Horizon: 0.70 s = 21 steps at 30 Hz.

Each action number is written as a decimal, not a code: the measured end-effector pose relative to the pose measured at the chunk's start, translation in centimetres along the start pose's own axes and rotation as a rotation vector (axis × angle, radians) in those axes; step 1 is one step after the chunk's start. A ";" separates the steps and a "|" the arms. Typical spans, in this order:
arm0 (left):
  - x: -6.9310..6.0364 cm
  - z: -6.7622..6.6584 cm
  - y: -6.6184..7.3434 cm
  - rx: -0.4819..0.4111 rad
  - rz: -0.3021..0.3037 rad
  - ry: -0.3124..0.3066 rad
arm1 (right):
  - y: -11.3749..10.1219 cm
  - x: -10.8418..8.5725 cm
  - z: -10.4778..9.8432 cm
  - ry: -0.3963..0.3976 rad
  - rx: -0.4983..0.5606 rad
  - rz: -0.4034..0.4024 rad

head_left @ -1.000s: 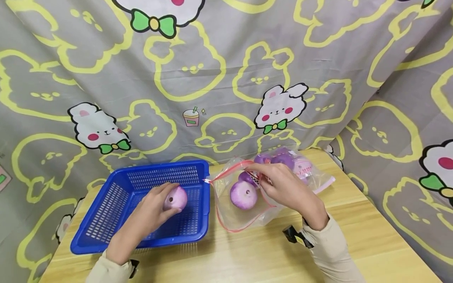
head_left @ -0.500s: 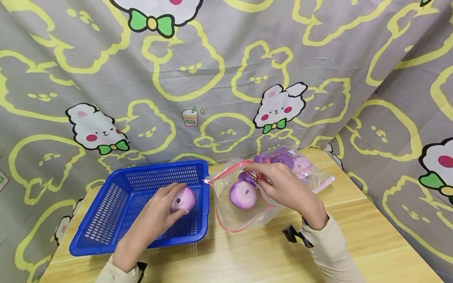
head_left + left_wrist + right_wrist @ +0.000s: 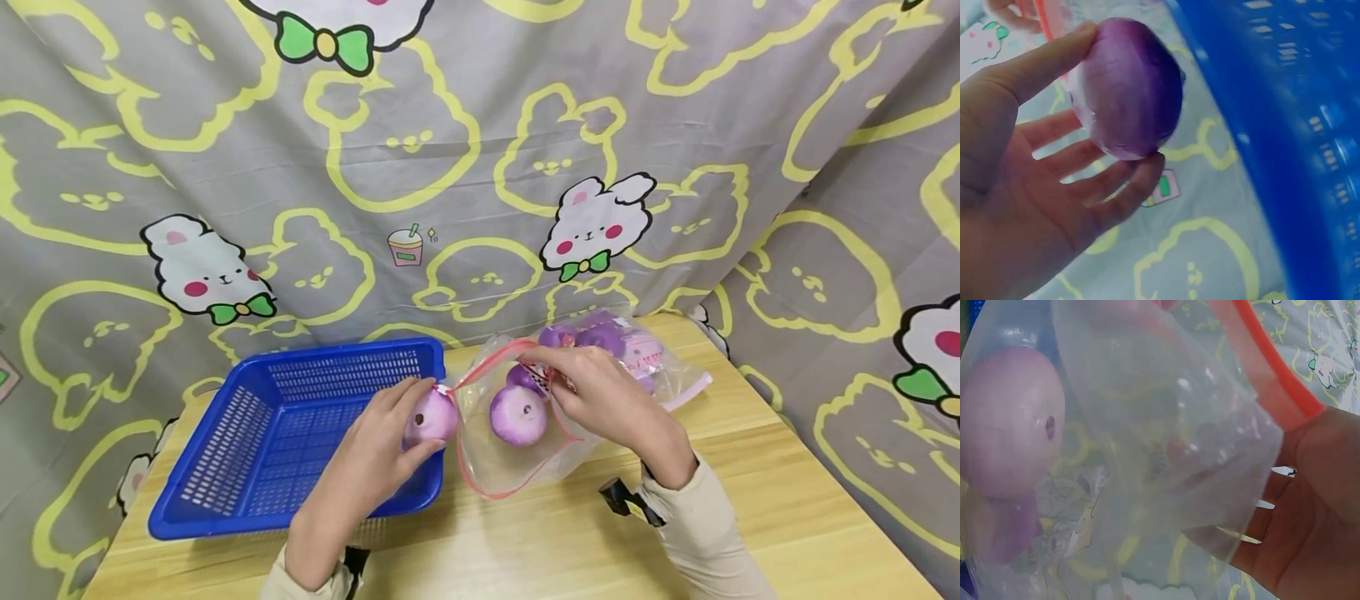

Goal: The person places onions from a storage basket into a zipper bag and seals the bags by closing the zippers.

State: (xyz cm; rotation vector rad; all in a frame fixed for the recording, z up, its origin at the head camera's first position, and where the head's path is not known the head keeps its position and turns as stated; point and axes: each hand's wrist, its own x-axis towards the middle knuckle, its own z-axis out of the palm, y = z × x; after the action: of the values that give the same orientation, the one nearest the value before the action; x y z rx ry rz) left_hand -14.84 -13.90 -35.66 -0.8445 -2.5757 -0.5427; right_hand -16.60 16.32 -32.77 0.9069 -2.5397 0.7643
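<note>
My left hand (image 3: pixel 367 450) holds a purple-and-white onion (image 3: pixel 435 418) between thumb and fingers, over the blue basket's right rim and beside the mouth of a clear zip bag (image 3: pixel 487 477). In the left wrist view the onion (image 3: pixel 1129 87) rests against the fingertips, with the thumb on its other side. My right hand (image 3: pixel 600 392) pinches the bag's red-edged rim and keeps the mouth apart; the right wrist view has that red strip (image 3: pixel 1272 369) under the thumb. Inside the bag lie an onion (image 3: pixel 517 414) near the mouth and another purple one (image 3: pixel 522 377) behind it.
The blue perforated basket (image 3: pixel 217 527) stands on the left of the wooden table (image 3: pixel 570 542). Behind my right hand, several more purple onions (image 3: pixel 600 340) show through clear plastic. A patterned grey curtain (image 3: pixel 465 192) hangs along the table's back.
My left hand has carried the onion rightward, from above the basket to the bag's opening. My right hand stays in place on the bag rim.
</note>
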 end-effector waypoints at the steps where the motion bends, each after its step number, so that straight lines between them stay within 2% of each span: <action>1: 0.1 0.0 0.2 0.005 -0.010 0.001 | 0.0 0.0 0.0 0.005 0.000 -0.003; 6: -0.3 -0.4 0.9 0.011 -0.076 0.017 | 0.2 -0.1 -0.2 0.012 -0.002 -0.011; 12: -0.8 -1.4 1.4 -0.053 -0.089 0.026 | 0.0 0.1 -0.1 -0.004 -0.020 0.004; 16: -0.9 -2.0 2.3 -0.103 -0.108 0.071 | -0.1 0.1 0.1 -0.015 -0.022 0.013; 18: -0.9 -2.2 3.0 -0.128 -0.085 0.109 | -0.1 0.1 0.2 -0.023 -0.020 0.014; 21: -0.9 -2.4 4.0 -0.176 -0.020 0.133 | -0.2 0.2 0.3 -0.033 -0.011 0.012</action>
State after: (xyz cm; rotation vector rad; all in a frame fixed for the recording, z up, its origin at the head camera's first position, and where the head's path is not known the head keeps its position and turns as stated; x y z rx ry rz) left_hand -11.08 -12.46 -33.03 -0.8095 -2.4445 -0.8128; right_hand -16.67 15.96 -32.81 0.9093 -2.5779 0.7436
